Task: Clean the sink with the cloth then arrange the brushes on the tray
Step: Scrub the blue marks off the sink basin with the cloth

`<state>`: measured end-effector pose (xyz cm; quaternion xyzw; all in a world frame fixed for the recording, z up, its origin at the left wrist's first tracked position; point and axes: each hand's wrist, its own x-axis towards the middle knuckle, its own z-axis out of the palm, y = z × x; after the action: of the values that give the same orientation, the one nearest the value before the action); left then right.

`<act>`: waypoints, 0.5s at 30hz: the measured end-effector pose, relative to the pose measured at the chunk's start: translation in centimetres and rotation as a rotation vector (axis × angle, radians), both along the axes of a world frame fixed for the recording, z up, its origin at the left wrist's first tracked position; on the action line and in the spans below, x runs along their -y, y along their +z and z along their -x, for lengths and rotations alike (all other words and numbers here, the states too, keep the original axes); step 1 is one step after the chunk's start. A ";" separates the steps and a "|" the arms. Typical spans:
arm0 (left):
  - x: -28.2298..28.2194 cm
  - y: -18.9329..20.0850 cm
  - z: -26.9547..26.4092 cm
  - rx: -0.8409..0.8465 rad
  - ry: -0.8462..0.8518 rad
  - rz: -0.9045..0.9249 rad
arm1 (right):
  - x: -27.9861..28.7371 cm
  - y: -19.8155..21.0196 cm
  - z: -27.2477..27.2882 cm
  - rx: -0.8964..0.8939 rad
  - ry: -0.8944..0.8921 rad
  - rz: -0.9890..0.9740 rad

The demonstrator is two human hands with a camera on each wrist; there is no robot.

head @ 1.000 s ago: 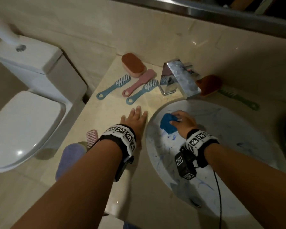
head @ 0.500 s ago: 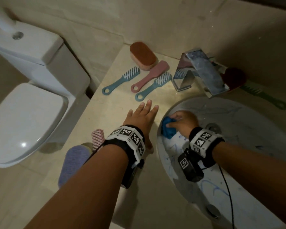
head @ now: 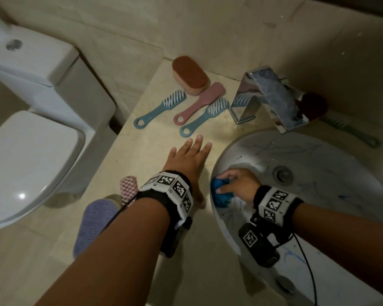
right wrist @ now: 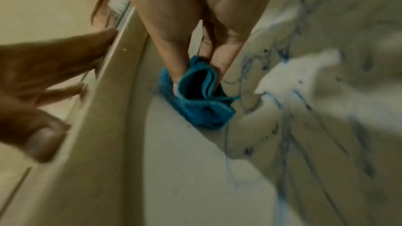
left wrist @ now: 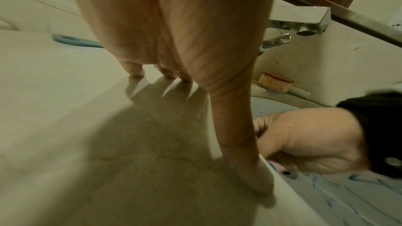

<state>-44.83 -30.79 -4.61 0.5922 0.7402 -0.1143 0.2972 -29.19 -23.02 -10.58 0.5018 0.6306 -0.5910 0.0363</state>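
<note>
Your right hand (head: 239, 186) pinches the bunched blue cloth (head: 221, 193) against the near-left inner wall of the sink (head: 318, 155), amid blue smears, while your left hand (head: 186, 160) lies flat with fingers spread on the counter (head: 142, 151) just beside the rim. Beyond your fingertips lie two blue brushes (head: 161, 109) and a pink brush (head: 199, 102), with an orange block brush (head: 190, 76) behind. Past the faucet (head: 268, 98), a dark red brush and a green one sit in shadow, hard to make out.
</note>
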 end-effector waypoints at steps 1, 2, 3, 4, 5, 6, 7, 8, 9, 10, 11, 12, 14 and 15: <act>0.0 -0.1 0.0 0.002 0.000 -0.002 | -0.9 -0.2 0.4 0.013 -0.037 -0.062; 0.1 -0.1 0.1 0.004 -0.002 -0.002 | -1.8 -0.4 0.7 -0.010 -0.109 -0.101; 0.1 -0.1 0.1 0.002 -0.005 -0.003 | -2.7 -0.6 1.0 -0.030 -0.196 -0.080; 0.2 -0.1 0.1 -0.002 -0.009 -0.004 | -3.3 -0.9 1.1 -0.069 -0.282 -0.013; 0.2 -0.1 0.1 -0.004 -0.012 -0.006 | -3.3 -0.9 1.2 -0.105 -0.325 0.060; 0.3 -0.1 0.1 -0.003 -0.015 -0.008 | -2.6 -0.8 1.0 -0.131 -0.326 0.094; 0.3 0.0 0.1 0.000 -0.018 -0.010 | -1.6 -0.4 0.6 -0.115 -0.292 0.088; 0.3 0.0 0.2 0.003 -0.019 -0.011 | -0.4 -0.3 0.1 -0.087 -0.232 0.081; 0.3 0.0 0.2 0.005 -0.020 -0.012 | 0.6 0.0 -0.5 -0.064 -0.165 0.097; 0.3 0.0 0.3 0.006 -0.017 -0.013 | 1.4 0.4 -0.9 -0.074 -0.110 0.132; 0.2 0.0 0.3 0.006 -0.014 -0.012 | 1.6 0.6 -1.0 -0.078 -0.078 0.151; 0.2 0.1 0.3 0.004 -0.011 -0.010 | 1.3 0.5 -0.8 -0.086 -0.077 0.135; 0.1 0.1 0.2 0.002 -0.011 0.001 | 0.1 0.3 0.1 -0.088 -0.157 0.049; 0.1 0.2 0.2 0.001 -0.009 0.006 | -0.4 0.4 0.6 -0.108 -0.231 0.004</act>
<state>-44.99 -30.88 -4.38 0.5947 0.7370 -0.1176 0.2989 -29.84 -22.62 -10.22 0.5383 0.5685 -0.6187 -0.0651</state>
